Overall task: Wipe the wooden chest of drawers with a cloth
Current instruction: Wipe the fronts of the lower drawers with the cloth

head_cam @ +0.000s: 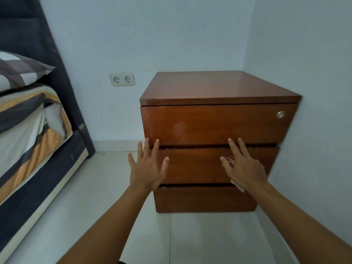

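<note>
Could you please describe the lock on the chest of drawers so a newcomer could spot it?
Find the wooden chest of drawers in the room's corner. On its top drawer, near the upper right corner, sits the lock: a small round silver disc, the only metal on three plain brown fronts.

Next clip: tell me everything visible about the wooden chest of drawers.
The chest of drawers is glossy reddish-brown wood: a flat overhanging top above three handle-less drawers, all shut. A round metal lock sits in the top drawer's upper right. It stands upright on the pale floor in a corner, right side by the wall. The right hand presses a cloth to the middle drawer; the left hand spreads at its left edge.
</note>
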